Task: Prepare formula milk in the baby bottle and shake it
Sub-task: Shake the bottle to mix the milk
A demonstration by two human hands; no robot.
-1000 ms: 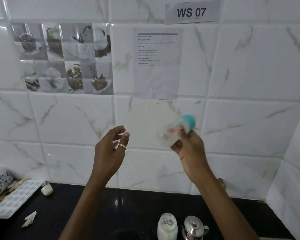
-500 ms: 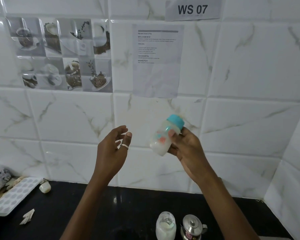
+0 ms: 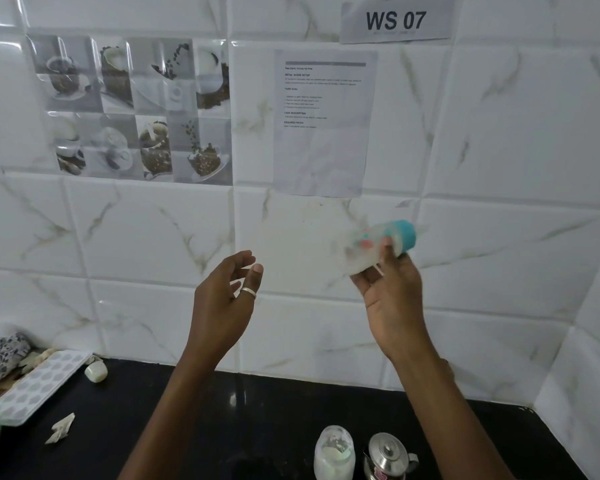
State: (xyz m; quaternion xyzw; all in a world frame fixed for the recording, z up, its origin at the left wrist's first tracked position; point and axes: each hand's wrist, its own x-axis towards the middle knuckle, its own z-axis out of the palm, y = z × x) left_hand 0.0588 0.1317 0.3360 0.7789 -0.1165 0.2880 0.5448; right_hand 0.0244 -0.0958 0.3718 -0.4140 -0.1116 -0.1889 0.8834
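Observation:
The baby bottle (image 3: 368, 247), clear with white milk inside and a teal cap, is held in the air before the tiled wall. It is blurred by motion and lies tilted, cap toward the upper right. My right hand (image 3: 392, 296) grips it from below with the thumb across its side. Left of it, at about the same height, my left hand (image 3: 227, 299) hovers with fingers loosely curled and apart, holding nothing; a ring shows on one finger.
On the black counter (image 3: 257, 427) stand a glass jar of white powder (image 3: 334, 452) and a small steel kettle (image 3: 388, 455) at the bottom edge. At the left lie a white moulded tray (image 3: 39, 382), a small white cup (image 3: 96, 370), a paper scrap (image 3: 61, 427) and a patterned cloth (image 3: 0, 351).
The bottle swung from tilted upright to lying more sideways, its cap now pointing up and right, and blurs with motion. My left hand stayed almost still.

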